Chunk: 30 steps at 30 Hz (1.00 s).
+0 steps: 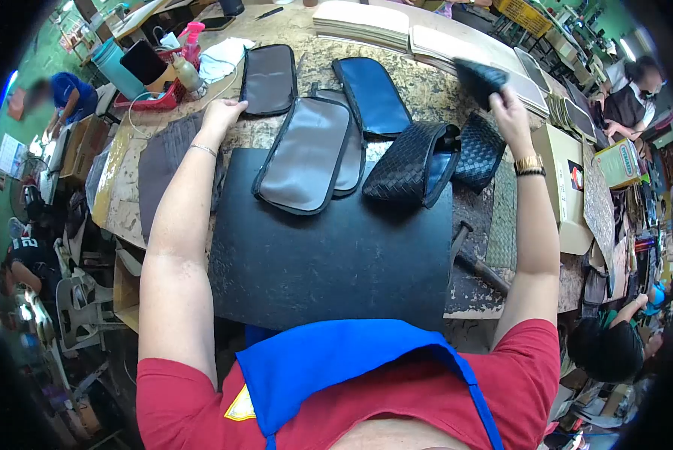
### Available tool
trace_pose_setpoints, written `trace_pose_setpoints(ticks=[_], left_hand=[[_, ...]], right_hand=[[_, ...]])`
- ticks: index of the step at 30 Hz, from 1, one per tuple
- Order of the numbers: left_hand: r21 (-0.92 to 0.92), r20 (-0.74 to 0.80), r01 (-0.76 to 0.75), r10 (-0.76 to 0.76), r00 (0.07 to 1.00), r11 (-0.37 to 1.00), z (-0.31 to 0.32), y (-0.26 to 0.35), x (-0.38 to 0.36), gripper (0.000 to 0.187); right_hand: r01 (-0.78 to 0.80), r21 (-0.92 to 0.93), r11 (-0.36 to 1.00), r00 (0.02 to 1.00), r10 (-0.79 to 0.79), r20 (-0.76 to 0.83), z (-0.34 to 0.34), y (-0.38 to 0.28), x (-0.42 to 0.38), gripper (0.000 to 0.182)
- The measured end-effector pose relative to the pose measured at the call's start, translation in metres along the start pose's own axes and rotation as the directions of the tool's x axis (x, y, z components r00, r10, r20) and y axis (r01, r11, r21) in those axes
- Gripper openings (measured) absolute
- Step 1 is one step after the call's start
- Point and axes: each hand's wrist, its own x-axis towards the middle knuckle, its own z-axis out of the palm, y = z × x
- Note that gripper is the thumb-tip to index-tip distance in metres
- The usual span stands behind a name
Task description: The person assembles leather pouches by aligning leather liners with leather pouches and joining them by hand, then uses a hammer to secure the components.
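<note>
My left hand (222, 118) is at the lower left corner of a dark grey-brown zip pouch (270, 79), its fingers closed on the edge. My right hand (510, 112) holds up a black pouch (480, 79), slightly blurred. Between my hands lie more pouches: a grey-brown one (306, 154) on top of another grey one (350, 171), and a blue-lined one (374, 94). A black woven pouch (410, 159) stands partly open, showing blue inside. Beside it, a second woven pouch (479, 150) leans below my right hand. A black mat (329, 255) lies in front of me.
A hammer (480, 271) lies right of the mat, by a green woven strip (503, 221). A cardboard box (558, 187) stands beyond my right forearm. Stacked sheets (360, 26) line the back. A red basket (168, 99) holds bottles at left. Other people work on both sides.
</note>
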Motion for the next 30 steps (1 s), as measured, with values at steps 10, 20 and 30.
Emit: trace_pose_setpoints(ticks=[10,20,30], left_hand=[[0.107,-0.151,-0.125,0.140,0.979,0.986,-0.018,0.045,-0.053,0.039],[0.018,-0.103,-0.112,0.114,0.988,0.993,-0.006,0.006,-0.061,0.043],[0.282,0.035,-0.265,0.266,0.963,0.922,0.009,0.085,-0.185,0.052]], right_hand=[[0.697,0.113,0.708,0.711,-0.703,0.022,0.028,-0.200,-0.179,0.032],[0.619,0.285,0.732,0.731,-0.669,0.132,0.104,-0.196,-0.191,0.028],[0.264,0.031,0.964,0.890,-0.231,-0.393,0.063,-0.172,-0.188,0.054]])
